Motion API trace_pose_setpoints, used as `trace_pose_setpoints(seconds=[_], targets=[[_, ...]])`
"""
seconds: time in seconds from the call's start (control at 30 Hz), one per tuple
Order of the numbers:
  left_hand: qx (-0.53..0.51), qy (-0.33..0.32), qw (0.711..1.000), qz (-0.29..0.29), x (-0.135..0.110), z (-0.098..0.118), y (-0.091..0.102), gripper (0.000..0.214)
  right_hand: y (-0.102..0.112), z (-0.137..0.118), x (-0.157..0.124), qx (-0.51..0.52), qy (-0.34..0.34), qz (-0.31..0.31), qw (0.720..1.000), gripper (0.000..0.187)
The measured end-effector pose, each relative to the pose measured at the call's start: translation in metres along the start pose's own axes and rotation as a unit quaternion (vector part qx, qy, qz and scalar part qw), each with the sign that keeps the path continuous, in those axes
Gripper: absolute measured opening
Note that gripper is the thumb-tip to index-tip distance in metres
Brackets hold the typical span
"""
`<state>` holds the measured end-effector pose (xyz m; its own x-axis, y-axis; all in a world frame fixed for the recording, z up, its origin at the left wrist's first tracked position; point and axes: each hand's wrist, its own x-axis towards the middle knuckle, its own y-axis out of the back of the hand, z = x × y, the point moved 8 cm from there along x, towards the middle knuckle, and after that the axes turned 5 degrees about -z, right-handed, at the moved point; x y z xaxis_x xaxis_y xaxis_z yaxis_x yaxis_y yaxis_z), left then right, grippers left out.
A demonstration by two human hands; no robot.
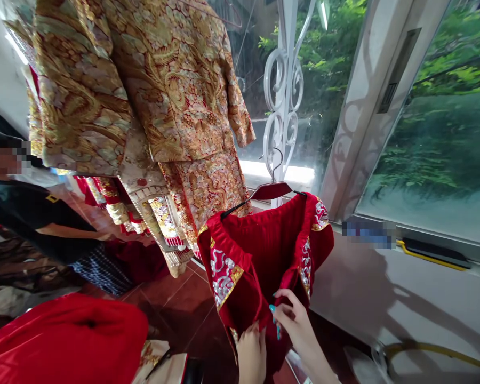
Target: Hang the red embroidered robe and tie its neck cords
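A red velvet skirt (280, 234) with a gathered waistband and silver-and-gold embroidered panels hangs open at the front before me. It is on a dark red clip hanger (270, 191) with a wire hook. Low on its front, my left hand (253, 352) has its fingers curled around the red cloth. A thin red cord runs down the cloth toward that hand. Just to the right, my right hand (296, 322), with teal nails, bends its fingers in a pinch at the skirt's front edge. What lies between those fingertips is partly hidden.
Gold brocade garments (184, 90) hang at the left. A white scrolled metal stand (282, 96) rises before the window (432, 160). A person in dark clothes (36, 224) is at far left. Bright red cloth (72, 341) lies lower left. A yellow-edged black object (436, 253) rests on the sill.
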<state>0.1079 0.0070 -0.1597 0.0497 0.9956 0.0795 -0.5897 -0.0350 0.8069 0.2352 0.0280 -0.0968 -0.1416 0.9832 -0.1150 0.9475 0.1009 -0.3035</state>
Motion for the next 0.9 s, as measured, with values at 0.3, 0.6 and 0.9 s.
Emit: trace_pose_setpoints(seconds=[0.3,0.6,0.9], targets=[[0.029,-0.067,0.995,0.069,0.021,0.051,0.032,0.028,0.0,-0.005,-0.002,-0.009,0.017,0.05,0.999,0.037],[-0.046,-0.104,0.986,0.125,0.02,0.059,0.067,0.03,-0.01,-0.068,0.012,0.024,0.056,0.069,0.996,0.04],[-0.102,-0.096,0.985,0.101,0.038,0.09,0.079,0.032,-0.018,-0.063,-0.003,0.039,0.024,0.077,0.996,0.042]])
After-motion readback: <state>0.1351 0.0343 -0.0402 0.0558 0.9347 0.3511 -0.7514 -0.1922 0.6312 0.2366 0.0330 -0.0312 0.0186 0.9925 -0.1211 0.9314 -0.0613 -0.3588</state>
